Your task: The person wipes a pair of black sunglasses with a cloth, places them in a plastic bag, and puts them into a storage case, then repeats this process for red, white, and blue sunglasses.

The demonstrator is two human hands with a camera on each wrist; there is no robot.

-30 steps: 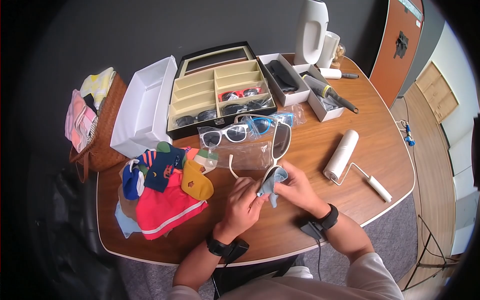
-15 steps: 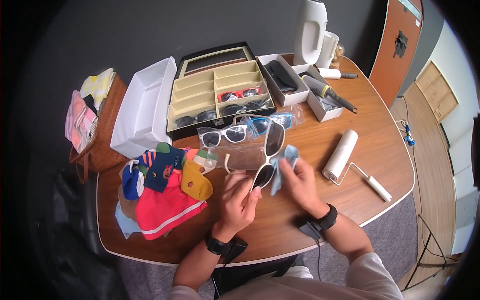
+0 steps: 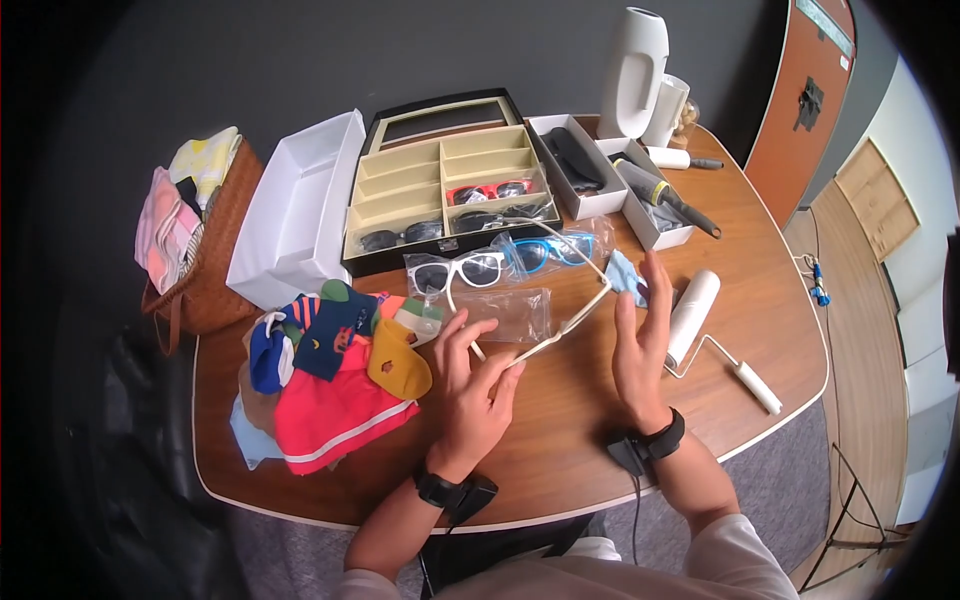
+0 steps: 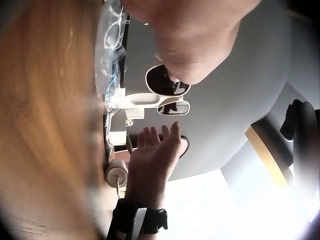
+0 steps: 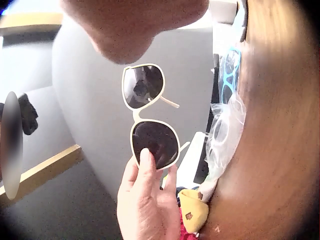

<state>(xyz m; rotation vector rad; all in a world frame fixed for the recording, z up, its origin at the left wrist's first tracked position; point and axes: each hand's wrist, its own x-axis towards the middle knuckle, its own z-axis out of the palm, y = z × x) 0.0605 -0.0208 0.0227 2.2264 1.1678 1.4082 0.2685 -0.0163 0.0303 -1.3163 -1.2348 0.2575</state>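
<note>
My left hand [image 3: 472, 412] pinches white-framed sunglasses [image 5: 156, 137] by one dark lens, thumb on its front, as the right wrist view shows. The sunglasses are held up over the table, seen edge-on from above, with their temples unfolded. My right hand [image 3: 640, 365] is to their right with its fingers extended and holds nothing. A light blue cloth [image 3: 621, 272] lies on the table just beyond the right fingers, partly hidden by them. Bagged white sunglasses [image 3: 458, 271], bagged blue sunglasses [image 3: 550, 254] and a clear plastic sleeve [image 3: 520, 312] lie beyond the left hand.
Socks and red clothing [image 3: 345, 430] are piled at left, near a white box [image 3: 290, 215] and a wicker basket [image 3: 215, 265]. A compartmented glasses case [image 3: 395, 185] stands open at the back. At right are a lint roller [image 3: 755, 388] and small boxes [image 3: 665, 235].
My right hand has let go of the blue cloth and spread its fingers. The left hand has turned the sunglasses from lens-up to edge-on, tilting them upright.
</note>
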